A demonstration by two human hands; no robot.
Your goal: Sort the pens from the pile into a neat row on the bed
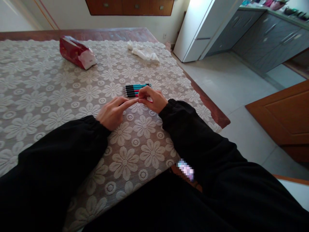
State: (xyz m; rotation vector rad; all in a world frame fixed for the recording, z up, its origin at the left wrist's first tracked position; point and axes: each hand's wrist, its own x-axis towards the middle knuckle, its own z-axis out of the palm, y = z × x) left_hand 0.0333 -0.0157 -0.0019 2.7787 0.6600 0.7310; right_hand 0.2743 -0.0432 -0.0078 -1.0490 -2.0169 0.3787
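Several pens lie side by side in a row on the lace tablecloth, and the right hand pinches their near ends with curled fingers. Beside it, the left hand holds nothing, its extended fingertips touching the right. Farther off sit a red packet and crumpled tissue.

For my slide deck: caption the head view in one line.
Both hands, left and right, meet at a row of pens on a lace tablecloth, tissue pack beyond.
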